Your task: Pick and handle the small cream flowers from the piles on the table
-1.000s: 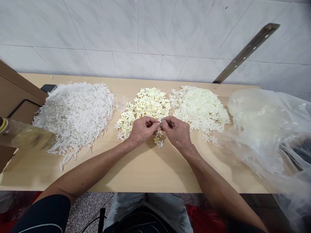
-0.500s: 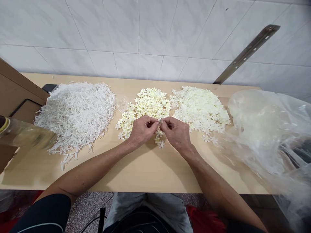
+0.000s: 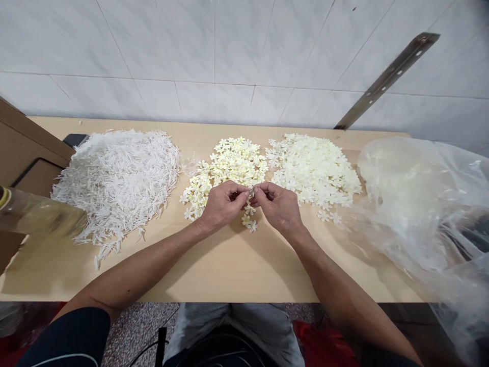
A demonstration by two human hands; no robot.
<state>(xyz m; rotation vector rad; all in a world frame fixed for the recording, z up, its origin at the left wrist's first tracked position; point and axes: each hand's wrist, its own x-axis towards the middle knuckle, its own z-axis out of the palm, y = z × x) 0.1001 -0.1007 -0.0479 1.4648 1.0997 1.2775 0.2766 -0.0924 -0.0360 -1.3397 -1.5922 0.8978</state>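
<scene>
My left hand (image 3: 225, 204) and my right hand (image 3: 278, 206) meet fingertip to fingertip at the middle of the table, both in a pinch. A tiny pale piece shows between the fingertips, too small and covered to name. Just beyond my hands spreads a pile of yellow-centred white flowers (image 3: 239, 158), seemingly artificial. A few loose flowers (image 3: 250, 223) lie below the fingertips. To the right is a heap of paler flowers (image 3: 315, 168). A big heap of thin white stalks (image 3: 122, 178) lies on the left.
A clear plastic bag (image 3: 412, 193) bulges over the table's right end. On the left, a clear bottle (image 3: 42, 214) lies tilted near a brown cardboard box (image 3: 30, 137). A small clear plastic item (image 3: 189, 164) sits between the piles. A metal strip (image 3: 387, 81) leans on the tiled wall.
The fingertips of my right hand have shifted slightly, and a small pale piece shows more between the two hands. The piles look the same; the view has shifted a little.
</scene>
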